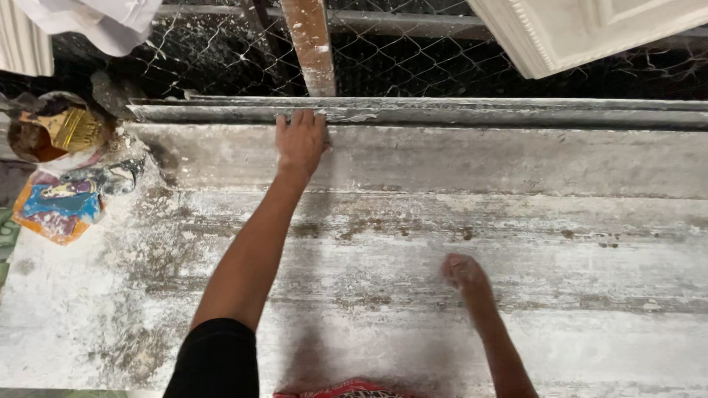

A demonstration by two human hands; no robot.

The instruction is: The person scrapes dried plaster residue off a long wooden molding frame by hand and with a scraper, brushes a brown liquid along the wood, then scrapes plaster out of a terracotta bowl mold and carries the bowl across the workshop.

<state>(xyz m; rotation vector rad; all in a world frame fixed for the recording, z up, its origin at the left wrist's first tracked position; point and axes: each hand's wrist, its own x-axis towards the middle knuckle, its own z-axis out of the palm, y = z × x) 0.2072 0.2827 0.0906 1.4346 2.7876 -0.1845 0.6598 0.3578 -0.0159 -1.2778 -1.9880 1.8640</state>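
Across the upper middle of the frame runs a long grey strip (457,112), its long axis left to right, lying along the far edge of the plaster-caked surface (110,324). The left hand (301,141) is stretched out to it, fingers (296,120) together and hooked over its near edge, palm flat on the sloped face just below. The right hand (463,271) is well apart from the strip, lower right of centre, blurred and seemingly pressed to the surface; whether its fingers are curled or spread I cannot tell. At the upper left sit a brush (74,129) in a bowl (29,140) and a coloured wrapper (55,210). Wire mesh (413,55) and a wooden post (310,40) stand behind; nothing lies between either hand and the strip.
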